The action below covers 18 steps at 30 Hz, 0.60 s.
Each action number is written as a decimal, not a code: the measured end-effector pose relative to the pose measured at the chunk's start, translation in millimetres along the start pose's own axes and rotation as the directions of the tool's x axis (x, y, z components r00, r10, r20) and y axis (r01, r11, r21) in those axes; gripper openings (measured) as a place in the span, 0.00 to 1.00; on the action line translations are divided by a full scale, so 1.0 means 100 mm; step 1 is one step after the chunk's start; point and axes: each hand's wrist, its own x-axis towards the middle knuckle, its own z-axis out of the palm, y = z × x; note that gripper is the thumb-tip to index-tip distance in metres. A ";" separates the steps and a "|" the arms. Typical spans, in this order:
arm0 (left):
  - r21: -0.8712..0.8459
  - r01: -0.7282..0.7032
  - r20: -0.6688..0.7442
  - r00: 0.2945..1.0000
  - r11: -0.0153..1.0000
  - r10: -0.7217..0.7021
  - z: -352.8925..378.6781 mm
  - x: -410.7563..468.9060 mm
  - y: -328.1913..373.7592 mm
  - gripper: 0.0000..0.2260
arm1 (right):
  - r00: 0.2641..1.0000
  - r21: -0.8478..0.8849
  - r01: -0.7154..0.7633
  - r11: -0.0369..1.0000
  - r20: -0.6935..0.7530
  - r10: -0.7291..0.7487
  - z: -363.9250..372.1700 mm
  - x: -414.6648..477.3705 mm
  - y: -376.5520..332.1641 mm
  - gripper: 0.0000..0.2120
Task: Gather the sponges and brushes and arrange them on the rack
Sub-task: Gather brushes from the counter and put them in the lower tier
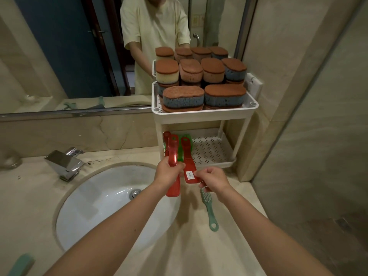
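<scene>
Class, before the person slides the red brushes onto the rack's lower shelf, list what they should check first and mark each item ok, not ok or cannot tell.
1. Left hand grips a translucent red plastic brush: ok.
2. Right hand pinches the second red brush with a white label: ok.
3. Perforated white lower shelf has free space on its right: ok.
4. Top tray filled with brown-topped sponges: ok.
5. All brushes gathered: not ok, a pale green brush lies on the beige stone counter.
6. Count of brushes already shelved: cannot tell.
</scene>
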 end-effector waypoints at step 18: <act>0.153 0.020 0.091 0.995 0.988 -0.034 -0.18 0.27 -0.14 0.08 | 1.000 -0.456 0.025 0.890 -0.005 -0.031 0.34 0.99 -0.35 0.14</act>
